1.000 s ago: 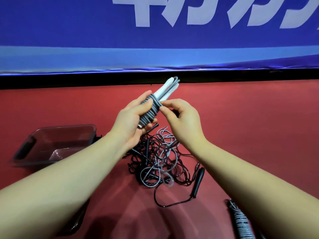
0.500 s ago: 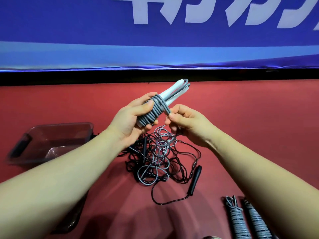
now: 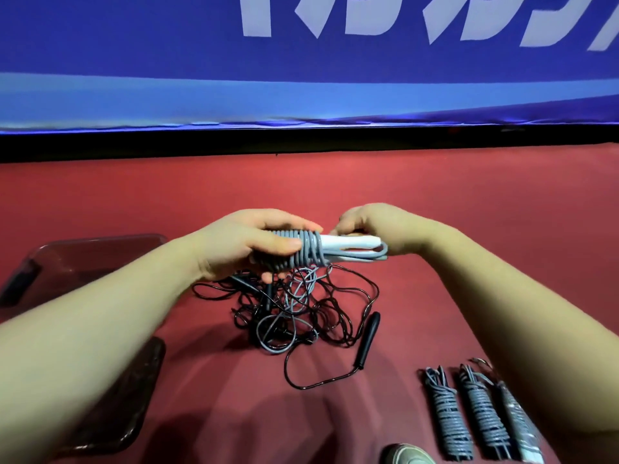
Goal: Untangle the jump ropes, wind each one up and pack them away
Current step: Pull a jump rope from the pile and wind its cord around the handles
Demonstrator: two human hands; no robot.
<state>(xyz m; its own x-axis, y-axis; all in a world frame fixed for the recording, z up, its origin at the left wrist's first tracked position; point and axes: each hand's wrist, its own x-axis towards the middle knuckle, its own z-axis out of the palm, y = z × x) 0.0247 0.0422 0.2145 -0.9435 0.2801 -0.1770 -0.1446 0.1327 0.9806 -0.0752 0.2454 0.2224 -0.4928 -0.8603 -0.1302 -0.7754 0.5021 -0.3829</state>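
Red floor — left hand grips coiled grey rope.

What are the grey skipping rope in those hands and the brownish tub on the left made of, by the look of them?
The grey cord looks like smooth, rubbery plastic, perhaps PVC: it coils tightly and has a dull sheen. Its white handles seem to be hard glossy plastic, since they catch a highlight. The brown tub looks like translucent plastic: the red floor shows through its wall.

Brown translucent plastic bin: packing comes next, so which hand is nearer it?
Left. The left hand, gripping the wound grey jump rope, is just right of the brown bin; the right hand is farther right, holding its white end.
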